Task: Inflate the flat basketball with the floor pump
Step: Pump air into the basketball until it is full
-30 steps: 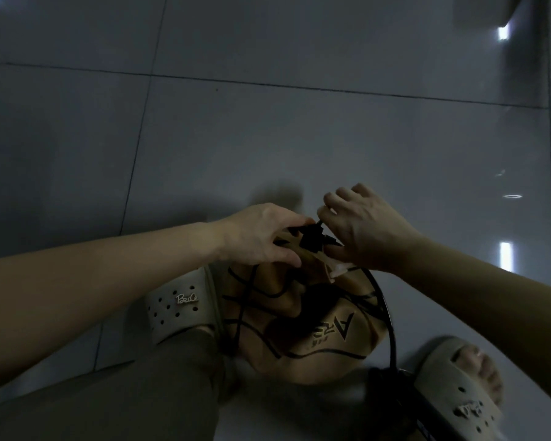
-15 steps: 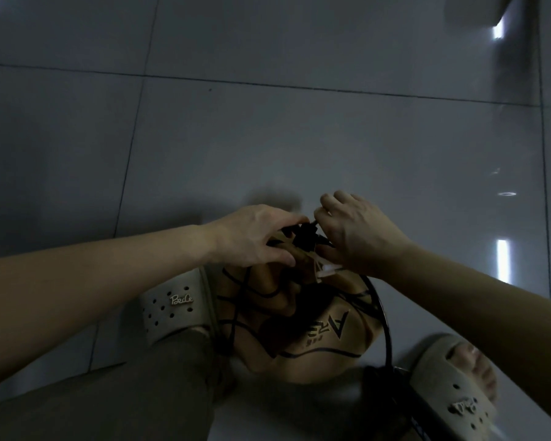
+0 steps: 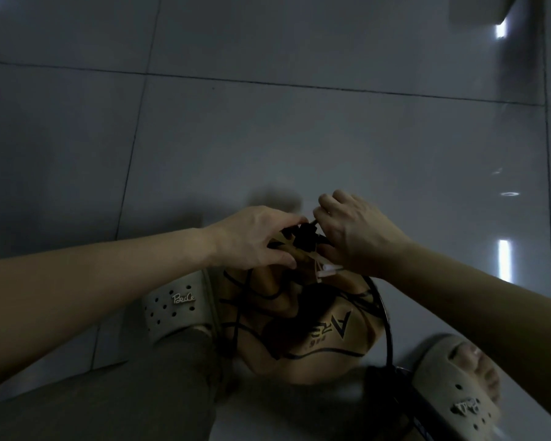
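Note:
A flat, crumpled orange basketball with black seams lies on the floor between my two feet. At its top edge sits the black pump head, and a black hose curves from it down the ball's right side. My left hand grips the ball's top fold, its fingertips against the pump head. From the right, my right hand pinches the pump head, and a small white piece shows under its palm. The pump body is mostly hidden at the lower right.
Glossy grey floor tiles stretch ahead, with bright light reflections at the right. My left slipper touches the ball's left side; my right slipper stands at the lower right beside dark pump parts. My trouser leg fills the lower left.
Both hands stay together at the pump head on the ball's top. The view has dipped slightly and the right hand's fingers have shifted a little on the head.

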Motion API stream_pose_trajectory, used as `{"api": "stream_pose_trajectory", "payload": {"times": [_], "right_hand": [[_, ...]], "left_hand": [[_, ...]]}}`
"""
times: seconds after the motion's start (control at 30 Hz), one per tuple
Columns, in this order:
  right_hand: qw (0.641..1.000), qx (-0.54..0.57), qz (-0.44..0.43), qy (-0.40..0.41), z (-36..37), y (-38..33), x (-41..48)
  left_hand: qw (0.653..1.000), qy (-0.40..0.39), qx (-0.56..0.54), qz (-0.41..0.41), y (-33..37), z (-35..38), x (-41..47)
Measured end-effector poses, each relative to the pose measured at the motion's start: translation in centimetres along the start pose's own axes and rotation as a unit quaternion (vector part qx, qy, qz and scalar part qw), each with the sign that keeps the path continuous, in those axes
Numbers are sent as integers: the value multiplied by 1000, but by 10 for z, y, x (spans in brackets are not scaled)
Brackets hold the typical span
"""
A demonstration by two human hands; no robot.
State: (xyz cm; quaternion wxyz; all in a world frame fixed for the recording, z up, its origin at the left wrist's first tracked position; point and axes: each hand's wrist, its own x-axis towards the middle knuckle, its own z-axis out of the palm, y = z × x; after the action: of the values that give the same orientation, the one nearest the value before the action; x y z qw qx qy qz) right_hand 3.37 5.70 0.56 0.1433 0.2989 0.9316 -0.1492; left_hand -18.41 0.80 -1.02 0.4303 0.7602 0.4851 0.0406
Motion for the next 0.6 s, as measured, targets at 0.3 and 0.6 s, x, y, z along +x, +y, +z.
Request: {"api": "stream_pose_trajectory", "payload": {"times": [0.3,0.6], "right_hand": [[1000,-13,5,11,5,-1,1],[998,-47,7,34,12,1,2]], "left_hand": [[1000,8,4,-2,-2,2,-1],[1000,16,12,3,-2,2,0]]}}
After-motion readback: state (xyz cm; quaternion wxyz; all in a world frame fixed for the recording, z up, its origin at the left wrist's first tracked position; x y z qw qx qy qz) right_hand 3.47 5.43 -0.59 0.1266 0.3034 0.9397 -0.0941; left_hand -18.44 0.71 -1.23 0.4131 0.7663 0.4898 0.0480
